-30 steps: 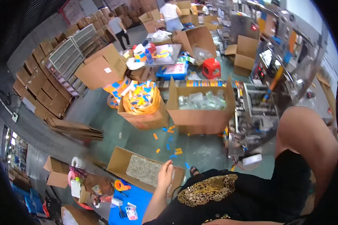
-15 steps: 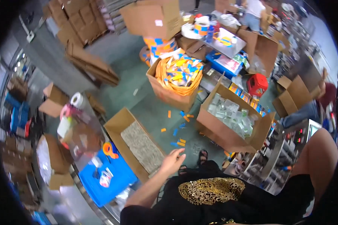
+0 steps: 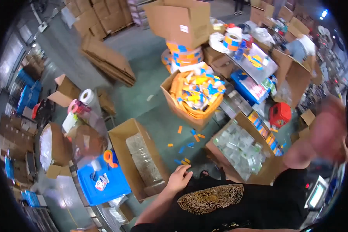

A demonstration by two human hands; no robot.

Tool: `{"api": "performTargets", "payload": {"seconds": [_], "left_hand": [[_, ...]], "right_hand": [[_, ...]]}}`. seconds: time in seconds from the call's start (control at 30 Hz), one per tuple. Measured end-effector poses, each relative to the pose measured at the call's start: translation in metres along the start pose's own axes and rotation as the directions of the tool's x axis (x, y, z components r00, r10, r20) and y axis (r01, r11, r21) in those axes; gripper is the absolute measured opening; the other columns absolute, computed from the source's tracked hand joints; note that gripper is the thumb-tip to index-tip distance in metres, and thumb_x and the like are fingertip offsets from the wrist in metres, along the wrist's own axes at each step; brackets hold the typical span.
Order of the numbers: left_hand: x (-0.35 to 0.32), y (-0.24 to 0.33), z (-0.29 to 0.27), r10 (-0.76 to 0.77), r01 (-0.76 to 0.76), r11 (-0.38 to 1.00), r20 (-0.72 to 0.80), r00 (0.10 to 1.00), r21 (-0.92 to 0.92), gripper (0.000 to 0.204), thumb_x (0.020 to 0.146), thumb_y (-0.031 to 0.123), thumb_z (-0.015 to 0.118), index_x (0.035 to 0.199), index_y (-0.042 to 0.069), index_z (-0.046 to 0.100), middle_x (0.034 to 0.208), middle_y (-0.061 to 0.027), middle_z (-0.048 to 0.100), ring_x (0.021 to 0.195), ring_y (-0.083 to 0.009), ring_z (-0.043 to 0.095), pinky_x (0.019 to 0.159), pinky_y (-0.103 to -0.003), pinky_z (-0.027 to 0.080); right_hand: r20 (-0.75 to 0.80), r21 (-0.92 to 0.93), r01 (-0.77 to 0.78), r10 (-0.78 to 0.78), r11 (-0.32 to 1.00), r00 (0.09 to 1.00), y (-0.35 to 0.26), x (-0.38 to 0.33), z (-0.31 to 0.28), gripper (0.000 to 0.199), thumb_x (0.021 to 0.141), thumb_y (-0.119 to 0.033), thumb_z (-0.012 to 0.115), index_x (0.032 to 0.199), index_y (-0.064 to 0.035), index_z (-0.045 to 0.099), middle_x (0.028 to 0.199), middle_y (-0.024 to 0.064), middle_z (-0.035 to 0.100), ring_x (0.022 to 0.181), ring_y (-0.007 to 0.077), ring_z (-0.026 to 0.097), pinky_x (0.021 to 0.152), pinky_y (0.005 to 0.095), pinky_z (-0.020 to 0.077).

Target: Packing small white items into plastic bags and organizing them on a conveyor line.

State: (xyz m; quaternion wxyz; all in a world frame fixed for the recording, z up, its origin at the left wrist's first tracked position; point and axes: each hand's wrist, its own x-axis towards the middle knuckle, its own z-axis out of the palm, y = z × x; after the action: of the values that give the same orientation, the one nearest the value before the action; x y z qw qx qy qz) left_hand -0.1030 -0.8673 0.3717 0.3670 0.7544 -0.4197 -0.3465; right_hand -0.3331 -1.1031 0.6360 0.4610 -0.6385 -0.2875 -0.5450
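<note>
My left hand (image 3: 179, 178) hangs in front of my dark shirt, fingers loosely spread and nothing in them. It is nearest the right side of an open cardboard box (image 3: 133, 125), where a row of clear-wrapped packs (image 3: 145, 158) lies along the bottom. At the far right my right hand (image 3: 330, 133) is raised and smeared by motion, so its fingers cannot be made out. Below and left of it stands another open carton (image 3: 228, 164) of small clear plastic pieces (image 3: 241, 149). Flat orange, white and blue boxes (image 3: 265, 133) line that carton's far right side.
A lined carton (image 3: 189, 116) heaped with orange, blue and white strips (image 3: 199, 91) stands ahead. Strips litter the green floor (image 3: 147, 110). A blue lid (image 3: 114, 185) holds an orange tape roll (image 3: 110, 158). A red stool (image 3: 279, 115) and another person (image 3: 297, 48) are at right.
The view has swung right and the boxes sit differently in it. My right arm has come up at the right edge, with the hand now showing as a blur. My left hand stays low.
</note>
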Motion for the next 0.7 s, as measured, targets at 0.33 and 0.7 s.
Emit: {"api": "performTargets", "payload": {"seconds": [0.33,0.7], "left_hand": [[0.071,-0.118,-0.099,-0.29,0.277,0.957,-0.362,0.886,-0.088,0.03,0.079,0.023,0.057,0.102,0.004,0.056,0.089,-0.0142,0.059,0.074,-0.0246,0.058,0.067,-0.033,0.047],[0.207,-0.204,-0.32,-0.184,0.262,0.964,-0.607,0.773,0.04,0.031,0.077,0.021,0.056,0.105,0.007,0.056,0.093,-0.0139,0.058,0.072,-0.0249,0.058,0.066,-0.033,0.047]], "right_hand": [[-0.148,0.336,-0.935,0.975,-0.11,-0.168,0.311,-0.234,0.065,0.027,0.08,-0.013,0.056,0.106,-0.0074,0.051,0.088,0.0043,0.056,0.079,0.0132,0.055,0.066,0.0249,0.0439],[-0.346,-0.647,-0.616,0.893,-0.449,-0.288,0.513,-0.347,-0.064,0.022,0.074,-0.023,0.052,0.069,-0.0025,0.06,0.065,0.0144,0.059,0.063,0.0222,0.058,0.057,0.0332,0.0447]]}}
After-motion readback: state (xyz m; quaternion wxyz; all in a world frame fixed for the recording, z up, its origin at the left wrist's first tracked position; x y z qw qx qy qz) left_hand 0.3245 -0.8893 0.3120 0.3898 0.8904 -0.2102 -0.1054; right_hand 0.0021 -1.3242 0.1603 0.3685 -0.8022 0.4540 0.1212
